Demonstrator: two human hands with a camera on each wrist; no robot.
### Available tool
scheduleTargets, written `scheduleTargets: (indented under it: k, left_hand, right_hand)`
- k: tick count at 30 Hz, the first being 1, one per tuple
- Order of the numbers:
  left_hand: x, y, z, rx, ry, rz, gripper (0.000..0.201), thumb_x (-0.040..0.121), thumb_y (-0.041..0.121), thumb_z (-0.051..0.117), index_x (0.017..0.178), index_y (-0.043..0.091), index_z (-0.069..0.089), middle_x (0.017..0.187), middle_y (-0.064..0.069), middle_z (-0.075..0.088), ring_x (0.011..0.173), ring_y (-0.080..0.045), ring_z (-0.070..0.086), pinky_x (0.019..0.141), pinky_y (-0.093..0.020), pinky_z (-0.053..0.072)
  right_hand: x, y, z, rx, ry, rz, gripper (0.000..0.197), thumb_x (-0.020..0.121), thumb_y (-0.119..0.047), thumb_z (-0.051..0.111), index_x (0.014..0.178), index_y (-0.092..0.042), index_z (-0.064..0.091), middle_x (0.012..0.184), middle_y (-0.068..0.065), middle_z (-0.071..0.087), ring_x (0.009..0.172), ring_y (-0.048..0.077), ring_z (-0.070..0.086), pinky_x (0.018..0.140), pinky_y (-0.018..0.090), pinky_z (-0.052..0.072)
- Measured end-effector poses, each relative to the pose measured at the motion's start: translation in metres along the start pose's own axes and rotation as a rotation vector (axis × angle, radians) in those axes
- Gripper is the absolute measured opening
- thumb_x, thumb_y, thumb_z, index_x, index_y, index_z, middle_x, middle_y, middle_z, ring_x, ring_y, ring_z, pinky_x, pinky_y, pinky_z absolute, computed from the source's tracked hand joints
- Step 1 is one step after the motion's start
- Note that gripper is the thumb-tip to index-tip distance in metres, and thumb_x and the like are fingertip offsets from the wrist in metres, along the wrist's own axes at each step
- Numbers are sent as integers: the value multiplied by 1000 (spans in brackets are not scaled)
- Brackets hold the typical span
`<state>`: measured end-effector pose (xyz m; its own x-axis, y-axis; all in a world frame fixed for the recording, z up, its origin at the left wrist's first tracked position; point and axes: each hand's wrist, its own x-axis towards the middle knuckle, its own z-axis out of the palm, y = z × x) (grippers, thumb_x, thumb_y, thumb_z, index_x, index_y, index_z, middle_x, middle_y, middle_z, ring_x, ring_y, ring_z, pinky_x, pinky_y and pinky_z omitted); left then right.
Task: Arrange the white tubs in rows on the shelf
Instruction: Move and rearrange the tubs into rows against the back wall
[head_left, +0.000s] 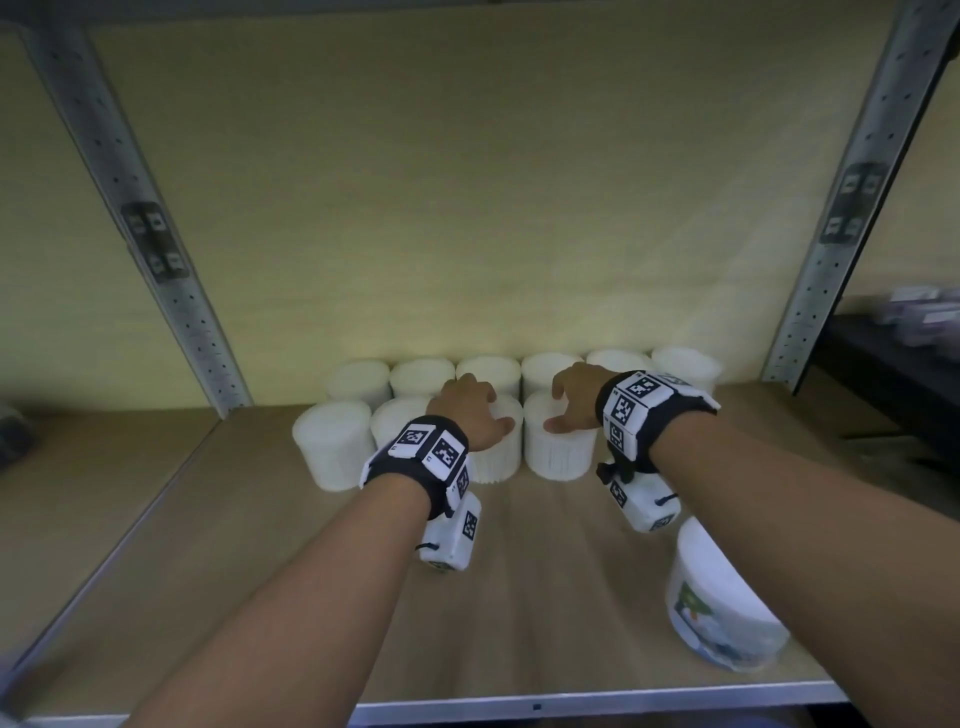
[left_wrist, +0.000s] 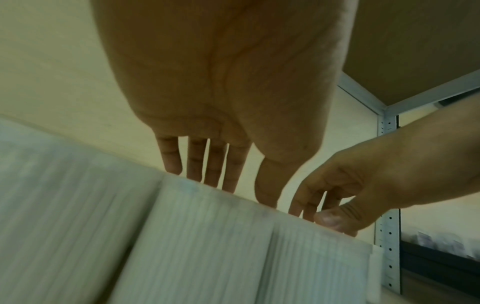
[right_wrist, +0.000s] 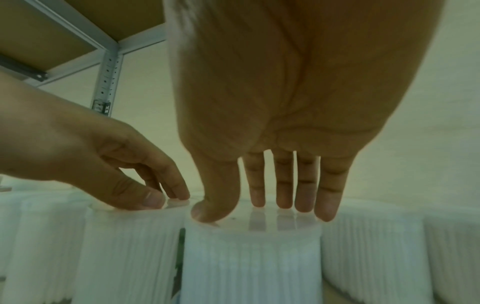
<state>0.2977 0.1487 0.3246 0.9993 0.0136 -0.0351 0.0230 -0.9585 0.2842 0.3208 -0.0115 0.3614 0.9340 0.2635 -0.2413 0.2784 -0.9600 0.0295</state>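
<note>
Both hands reach into the wooden shelf (head_left: 260, 545), framed by metal posts (head_left: 130, 208) before a pale wall (head_left: 467, 182). Left hand (head_left: 470, 415) and right hand (head_left: 574, 397) rest relaxed, fingers straight, atop neighbouring front-row tubs (head_left: 558, 457).

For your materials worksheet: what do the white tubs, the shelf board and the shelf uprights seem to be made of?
White tubs: probably translucent plastic, with ribbed sides and a glossy lid that reflects fingertips in the right wrist view.
Shelf board: wood-look, matt, with pale brown grain; it may be laminate.
Uprights: grey metal by the look, with rows of punched holes.
</note>
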Motion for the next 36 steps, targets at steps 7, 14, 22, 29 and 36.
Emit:
scheduleTargets:
  k: [7, 14, 22, 29, 36]
  left_hand:
    - [1, -1, 1, 3, -4, 9, 57, 88, 47, 56, 136, 18, 46, 140, -8, 41, 131, -26, 37, 107, -41, 37]
    - [2, -2, 2, 9, 0, 14, 57, 88, 46, 55, 136, 17, 46, 139, -8, 42, 131, -26, 37, 107, -40, 37]
    - [1, -1, 2, 26, 4, 15, 56, 89, 47, 54, 137, 17, 46, 139, -8, 42, 132, -26, 37, 106, -41, 38]
    - [1, -1, 3, 25, 15, 13, 56, 89, 47, 54, 136, 17, 47, 139, -8, 42, 131, -27, 38, 105, -42, 39]
    - [1, -1, 3, 20, 3, 15, 55, 89, 47, 55, 135, 18, 47, 140, -8, 42, 132, -27, 36, 107, -42, 37]
  right_hand:
    - [-1, 0, 1, 2, 42, -20, 60, 89, -46, 58, 131, -3, 52, 133, 13, 56, 121, 27, 55, 101, 35, 46]
    - [0, 3, 0, 44, 31, -37, 61, 90, -40, 60, 138, -7, 44, 141, 10, 47, 127, 25, 48, 103, 32, 40]
    - [-3, 7, -7, 69, -67, -84, 58, 89, -22, 65, 142, -16, 42, 144, 6, 43, 131, 22, 45, 104, 28, 37]
    - [-4, 2, -11, 147, 26, -58, 52, 87, -16, 63, 137, -15, 49, 140, 7, 48, 127, 24, 49, 100, 30, 43]
    - [-1, -2, 2, 56, 36, 31, 64, 89, -48, 56, 135, -5, 48, 138, 12, 51, 124, 27, 53, 104, 37, 45]
